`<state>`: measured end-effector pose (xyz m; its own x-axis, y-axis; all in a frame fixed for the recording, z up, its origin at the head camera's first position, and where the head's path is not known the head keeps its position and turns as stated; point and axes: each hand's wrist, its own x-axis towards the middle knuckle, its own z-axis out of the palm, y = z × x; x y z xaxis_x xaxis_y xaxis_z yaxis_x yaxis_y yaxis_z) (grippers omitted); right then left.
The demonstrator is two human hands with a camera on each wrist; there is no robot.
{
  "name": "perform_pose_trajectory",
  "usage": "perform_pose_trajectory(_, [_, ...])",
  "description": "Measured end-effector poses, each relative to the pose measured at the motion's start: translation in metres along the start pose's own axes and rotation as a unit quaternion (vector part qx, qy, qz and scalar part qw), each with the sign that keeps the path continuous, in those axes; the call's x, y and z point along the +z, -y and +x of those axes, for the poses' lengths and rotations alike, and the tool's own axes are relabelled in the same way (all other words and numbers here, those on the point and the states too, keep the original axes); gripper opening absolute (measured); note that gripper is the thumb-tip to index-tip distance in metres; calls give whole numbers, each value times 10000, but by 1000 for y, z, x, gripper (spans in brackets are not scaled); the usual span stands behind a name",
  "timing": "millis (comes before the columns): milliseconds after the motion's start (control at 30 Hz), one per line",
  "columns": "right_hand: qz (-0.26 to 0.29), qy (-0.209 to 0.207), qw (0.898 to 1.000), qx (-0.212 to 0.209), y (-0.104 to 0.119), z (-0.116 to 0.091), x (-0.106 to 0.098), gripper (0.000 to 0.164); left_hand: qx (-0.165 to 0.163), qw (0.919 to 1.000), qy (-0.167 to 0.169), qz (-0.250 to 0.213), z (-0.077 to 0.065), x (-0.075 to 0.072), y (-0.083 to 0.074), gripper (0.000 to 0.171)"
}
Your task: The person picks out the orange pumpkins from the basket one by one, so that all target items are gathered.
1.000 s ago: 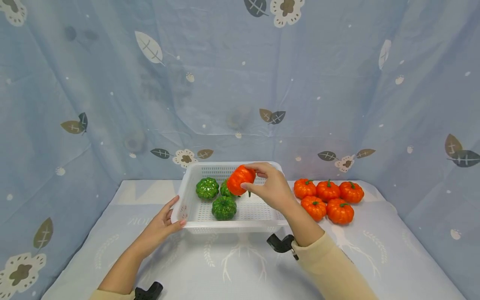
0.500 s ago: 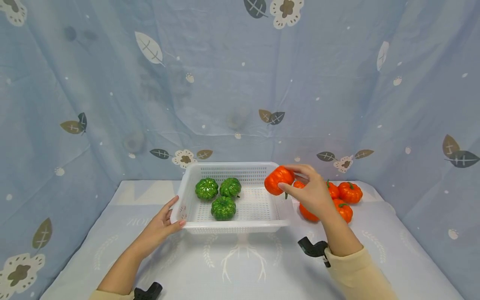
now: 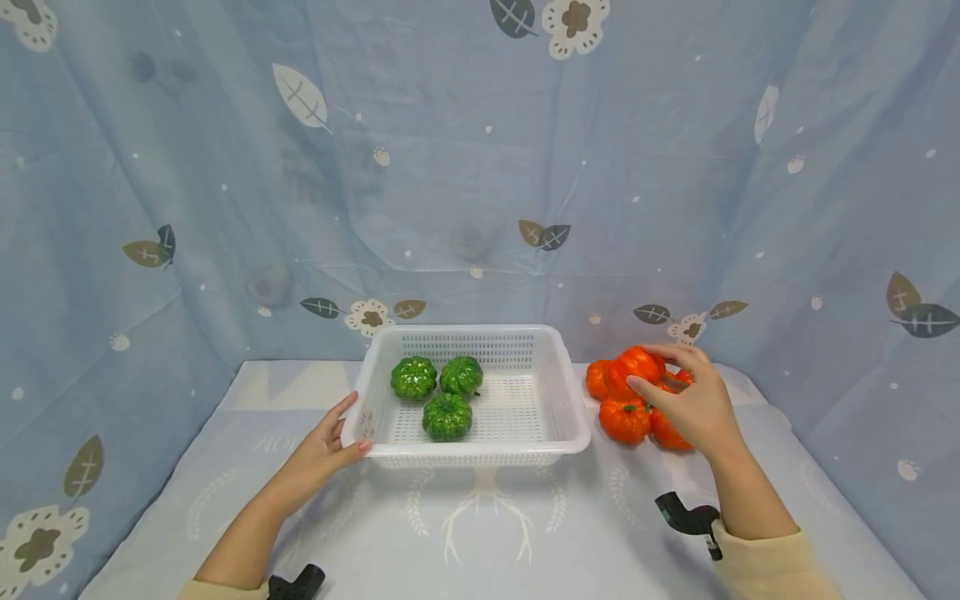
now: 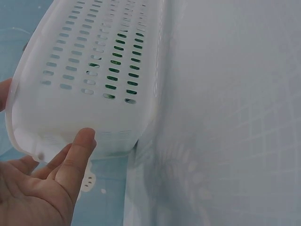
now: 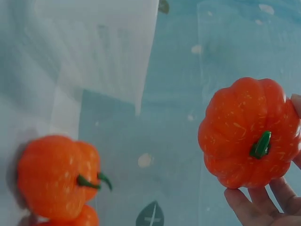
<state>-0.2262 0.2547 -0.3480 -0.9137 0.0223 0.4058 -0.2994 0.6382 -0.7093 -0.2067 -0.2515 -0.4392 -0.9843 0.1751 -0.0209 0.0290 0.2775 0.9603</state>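
A white perforated plastic basket (image 3: 480,450) stands on the table with three green pumpkins inside: one at the left (image 3: 413,379), one behind (image 3: 461,376) and one in front (image 3: 447,417). My left hand (image 3: 322,454) grips the basket's left end; its fingers (image 4: 77,160) lie against the outer wall in the left wrist view. To the right of the basket, my right hand (image 3: 701,408) holds an orange pumpkin (image 5: 247,132) with a green stem, thumb on one side and fingers on the other. It hangs over several orange pumpkins (image 3: 625,421), partly hiding them.
A pale patterned cloth (image 3: 487,517) covers the table. Behind it hangs a blue curtain (image 3: 450,167) with leaves and flowers, close to the basket's far side. Black wrist mounts (image 3: 686,515) sit at both sleeves.
My right hand has carried the orange pumpkin rightward, from above the basket to over the group of orange pumpkins. The left hand, basket and green pumpkins stay put.
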Motion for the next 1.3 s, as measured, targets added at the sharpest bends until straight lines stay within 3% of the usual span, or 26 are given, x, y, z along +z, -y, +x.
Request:
perform_pose_trajectory(233, [-518,-172,9983,204,-30,-9,-27,55,2,10000,5,72,0,0,-1,95])
perform_pose_trajectory(533, [-803,-470,9951,326,-73,-14,-53,56,-49,9999,-51,134,-1,0,-2,93])
perform_pose_trajectory(900, [-1440,-74,9813,1275,-110,-13,-70,70,-37,9999,-50,121,0,0,0,93])
perform_pose_trajectory(1300, [-1913,326,9752,1060,-148,-9,-67,61,-3,10000,17,94,-2,-1,-5,92])
